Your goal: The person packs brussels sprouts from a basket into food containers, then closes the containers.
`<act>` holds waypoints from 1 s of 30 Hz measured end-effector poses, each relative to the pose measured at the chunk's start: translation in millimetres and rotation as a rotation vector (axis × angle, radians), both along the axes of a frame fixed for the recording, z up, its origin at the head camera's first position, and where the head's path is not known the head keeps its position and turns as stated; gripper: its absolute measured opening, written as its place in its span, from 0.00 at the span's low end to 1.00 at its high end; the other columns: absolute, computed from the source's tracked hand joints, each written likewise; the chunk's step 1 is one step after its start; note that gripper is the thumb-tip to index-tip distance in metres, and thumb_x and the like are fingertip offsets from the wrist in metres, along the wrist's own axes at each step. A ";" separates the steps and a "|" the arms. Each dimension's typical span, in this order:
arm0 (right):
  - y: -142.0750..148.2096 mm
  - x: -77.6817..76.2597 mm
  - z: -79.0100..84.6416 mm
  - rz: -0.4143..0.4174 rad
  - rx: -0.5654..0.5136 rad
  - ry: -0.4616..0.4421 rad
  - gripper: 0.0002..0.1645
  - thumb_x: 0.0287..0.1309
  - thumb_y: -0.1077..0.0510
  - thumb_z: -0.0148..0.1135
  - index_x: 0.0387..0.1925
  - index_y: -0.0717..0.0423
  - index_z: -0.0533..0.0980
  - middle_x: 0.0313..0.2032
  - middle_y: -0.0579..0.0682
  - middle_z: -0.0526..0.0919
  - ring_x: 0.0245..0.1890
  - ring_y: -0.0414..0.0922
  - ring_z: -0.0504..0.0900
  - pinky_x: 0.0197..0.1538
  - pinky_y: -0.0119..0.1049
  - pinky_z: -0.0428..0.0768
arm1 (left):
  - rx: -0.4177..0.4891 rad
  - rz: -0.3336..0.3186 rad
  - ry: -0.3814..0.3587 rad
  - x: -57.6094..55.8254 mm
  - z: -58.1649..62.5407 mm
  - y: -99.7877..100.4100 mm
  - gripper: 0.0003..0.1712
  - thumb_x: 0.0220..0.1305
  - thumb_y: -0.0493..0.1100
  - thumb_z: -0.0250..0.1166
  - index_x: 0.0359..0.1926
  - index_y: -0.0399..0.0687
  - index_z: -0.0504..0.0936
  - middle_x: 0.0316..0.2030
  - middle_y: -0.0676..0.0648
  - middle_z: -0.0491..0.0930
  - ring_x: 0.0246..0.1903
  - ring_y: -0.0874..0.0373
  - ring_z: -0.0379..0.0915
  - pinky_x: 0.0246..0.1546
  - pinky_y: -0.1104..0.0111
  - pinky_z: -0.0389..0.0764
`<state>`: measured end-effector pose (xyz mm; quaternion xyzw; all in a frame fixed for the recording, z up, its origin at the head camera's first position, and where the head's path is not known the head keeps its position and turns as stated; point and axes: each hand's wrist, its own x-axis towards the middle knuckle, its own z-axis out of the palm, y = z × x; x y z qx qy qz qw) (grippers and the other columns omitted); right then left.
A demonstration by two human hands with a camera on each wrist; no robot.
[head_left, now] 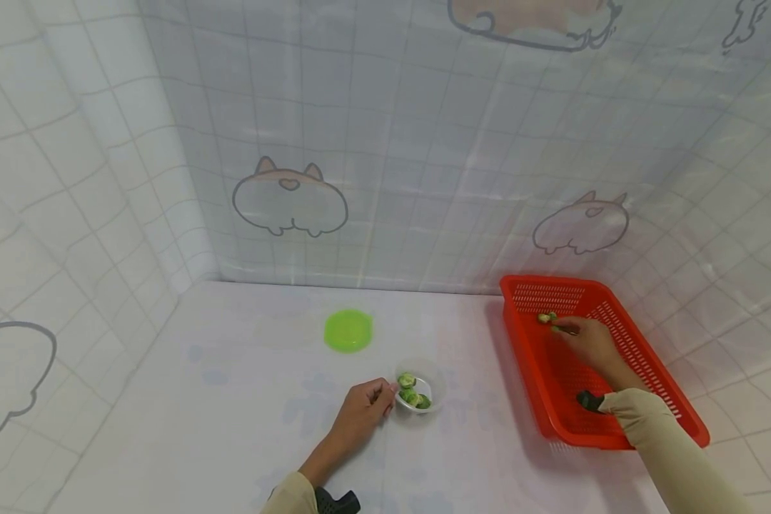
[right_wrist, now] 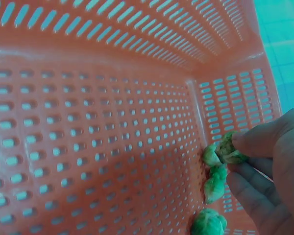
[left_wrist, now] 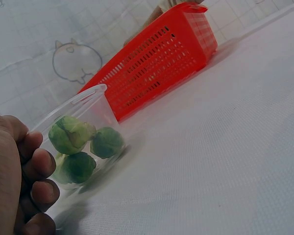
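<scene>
A clear plastic bowl (head_left: 438, 389) with several Brussels sprouts (left_wrist: 71, 134) in it stands on the table. My left hand (head_left: 362, 412) is at the bowl's left side, fingers curled, and pinches its rim; the thumb is hidden in the left wrist view. Inside the red plastic basket (head_left: 532, 385), my right hand (head_left: 592, 344) pinches a Brussels sprout (right_wrist: 230, 148) between thumb and fingers. More sprouts (right_wrist: 214, 188) lie right by it along the basket's end wall, one of them touching or nearly touching the pinched one.
A bright green round lid-like disc (head_left: 348, 330) lies on the white table behind the bowl, a little to the left. The basket's slotted walls rise around my right hand. A patterned curtain (head_left: 385, 178) hangs behind the table and along both sides.
</scene>
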<state>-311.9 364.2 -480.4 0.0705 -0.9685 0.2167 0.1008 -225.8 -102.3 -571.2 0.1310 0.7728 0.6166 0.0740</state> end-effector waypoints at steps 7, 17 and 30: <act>-5.5 -0.6 1.7 -0.019 -0.059 -0.051 0.16 0.62 0.58 0.70 0.49 0.61 0.85 0.45 0.63 0.87 0.39 0.54 0.84 0.30 0.33 0.76 | -0.002 0.000 -0.008 0.3 0.6 0.2 0.23 0.76 0.59 0.55 0.27 0.53 0.78 0.20 0.55 0.74 0.23 0.60 0.68 0.28 0.70 0.71; -11.9 0.0 8.4 -0.042 -0.133 -0.105 0.21 0.64 0.47 0.68 0.51 0.57 0.84 0.46 0.59 0.87 0.44 0.55 0.84 0.31 0.33 0.76 | -0.004 -0.002 -0.009 -0.5 2.7 -0.7 0.22 0.76 0.58 0.55 0.27 0.52 0.79 0.20 0.55 0.75 0.22 0.61 0.68 0.28 0.70 0.71; -27.7 4.2 17.3 -0.029 -0.160 -0.074 0.17 0.64 0.53 0.68 0.51 0.56 0.84 0.45 0.56 0.88 0.44 0.55 0.85 0.34 0.29 0.79 | 0.010 -0.013 -0.024 -1.1 5.0 -2.4 0.20 0.76 0.56 0.56 0.28 0.53 0.78 0.20 0.55 0.74 0.23 0.61 0.68 0.28 0.70 0.71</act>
